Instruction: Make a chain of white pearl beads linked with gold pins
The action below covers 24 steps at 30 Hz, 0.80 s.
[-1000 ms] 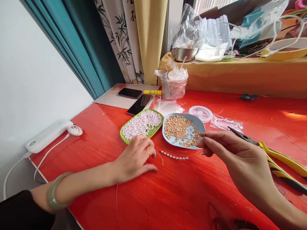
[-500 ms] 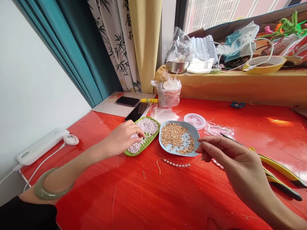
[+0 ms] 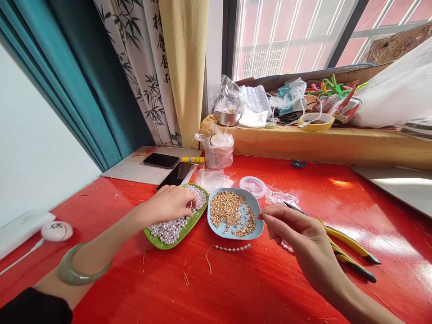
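Observation:
My left hand (image 3: 170, 203) rests over the green tray (image 3: 158, 242) of pale pearl beads, its fingertips pinched together among the beads at the tray's far end. My right hand (image 3: 297, 231) hovers just right of the blue dish (image 3: 258, 229) of small gold beads, thumb and forefinger pinched on a thin wire end I can barely make out. A short strand of strung pearls (image 3: 232, 248) with a gold wire tail lies on the red table (image 3: 236, 288) in front of the dish.
Yellow-handled pliers (image 3: 351, 252) lie right of my right hand. A clear thread spool (image 3: 253, 186), a plastic bag (image 3: 283, 197), two phones (image 3: 161, 160), a glue tube (image 3: 193, 159) and a bagged cup (image 3: 218, 150) sit behind the dishes. The window ledge holds clutter. A white mouse (image 3: 56, 230) sits far left.
My left hand moved from the table up onto the pearl tray and pinched into the beads. The view tilted up, showing more window. My right hand stayed beside the blue dish.

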{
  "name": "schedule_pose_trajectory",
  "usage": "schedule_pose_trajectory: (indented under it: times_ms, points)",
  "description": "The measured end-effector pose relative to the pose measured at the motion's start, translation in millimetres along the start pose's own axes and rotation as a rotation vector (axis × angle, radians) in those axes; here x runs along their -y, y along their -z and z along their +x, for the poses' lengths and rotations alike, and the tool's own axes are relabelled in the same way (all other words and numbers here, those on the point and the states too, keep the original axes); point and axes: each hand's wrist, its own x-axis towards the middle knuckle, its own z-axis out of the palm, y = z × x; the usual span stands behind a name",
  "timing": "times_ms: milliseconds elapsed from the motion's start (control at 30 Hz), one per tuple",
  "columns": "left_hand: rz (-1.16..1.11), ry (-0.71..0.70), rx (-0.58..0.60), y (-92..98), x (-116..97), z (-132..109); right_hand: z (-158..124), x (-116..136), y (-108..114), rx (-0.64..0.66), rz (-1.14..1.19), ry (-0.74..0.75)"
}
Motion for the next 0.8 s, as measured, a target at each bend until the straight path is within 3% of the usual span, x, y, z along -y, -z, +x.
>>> schedule_pose_trajectory:
  times_ms: [333, 467, 600, 800]
  points:
    - [-0.043, -0.019, -0.016, -13.9, 8.9, 5.1, 4.4, -5.9, 0.4, 0.012, 0.259, -0.082]
    - [-0.100, 0.058, -0.147, -7.3, 6.8, 4.4, 4.5, -6.1, 0.2, 0.026, 0.302, -0.091]
    - [-0.443, 0.096, -0.310, -0.5, -8.8, 3.1, 5.8, -5.8, -0.2, 0.049, 0.321, -0.100]
    - [-1.102, 0.071, -0.206, 4.8, -50.4, 14.7, 8.2, -7.9, 1.2, 0.055, 0.322, -0.087]
